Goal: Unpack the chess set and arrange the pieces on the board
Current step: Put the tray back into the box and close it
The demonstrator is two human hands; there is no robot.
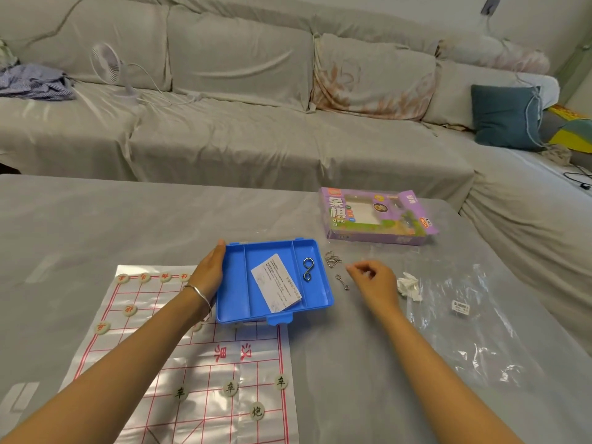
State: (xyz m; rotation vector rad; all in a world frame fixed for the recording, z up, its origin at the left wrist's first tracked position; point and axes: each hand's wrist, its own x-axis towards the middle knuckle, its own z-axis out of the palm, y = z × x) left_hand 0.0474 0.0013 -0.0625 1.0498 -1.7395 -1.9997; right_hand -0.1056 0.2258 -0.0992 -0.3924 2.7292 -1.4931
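Left hand (pixel 208 274) grips the left rim of the blue tray (pixel 232 283), thumb hooked over the edge. The tray overlaps the far right corner of the paper xiangqi board (pixel 205 357), where a few round pieces (pixel 257 411) sit. A leaflet (pixel 277 282) and a metal figure-eight ring (pixel 308 269) lie in the tray. Right hand (pixel 376 283) hovers just right of it, fingertips drawn together; whether they pinch anything is unclear. The purple game box (pixel 378 216) lies beyond.

At centre frame the left hand (pixel 208 270) grips the blue tray (pixel 237 296) by its left edge, over the paper board (pixel 198 363). Right of it the right hand (pixel 374 283) hovers, fingers curled, beside metal rings (pixel 333 259).
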